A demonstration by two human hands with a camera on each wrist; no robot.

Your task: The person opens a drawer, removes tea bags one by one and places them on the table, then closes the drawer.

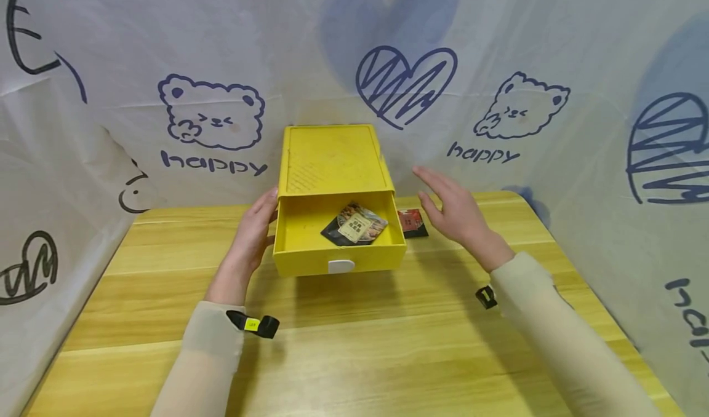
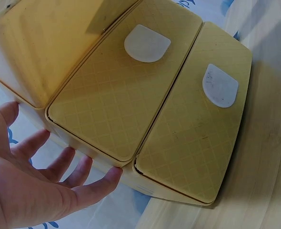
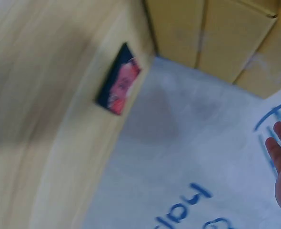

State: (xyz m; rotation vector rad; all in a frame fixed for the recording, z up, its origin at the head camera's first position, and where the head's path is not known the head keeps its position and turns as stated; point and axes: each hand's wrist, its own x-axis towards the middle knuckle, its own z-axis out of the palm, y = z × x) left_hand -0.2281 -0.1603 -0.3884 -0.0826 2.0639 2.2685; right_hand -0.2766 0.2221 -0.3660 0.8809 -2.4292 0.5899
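A yellow drawer cabinet (image 1: 332,158) stands at the back of the table, its top drawer (image 1: 301,260) pulled out. Inside that drawer lies a dark food packet (image 1: 356,225) with a pale label. My left hand (image 1: 256,226) is at the cabinet's left side; in the left wrist view the spread fingers (image 2: 100,188) touch its side edge, beside two closed lower drawers (image 2: 116,86) with white handles. My right hand (image 1: 456,211) hovers to the right of the cabinet, fingers extended and holding nothing. Below it, a red and black packet (image 1: 412,222) lies beside the cabinet.
The wooden table (image 1: 354,355) extends in front of the cabinet. Pale cloth (image 1: 310,48) with drawn bears and hearts hangs behind and at both sides. A black wrist strap (image 1: 252,323) is on the left forearm, and another black piece (image 1: 486,297) is by the right sleeve.
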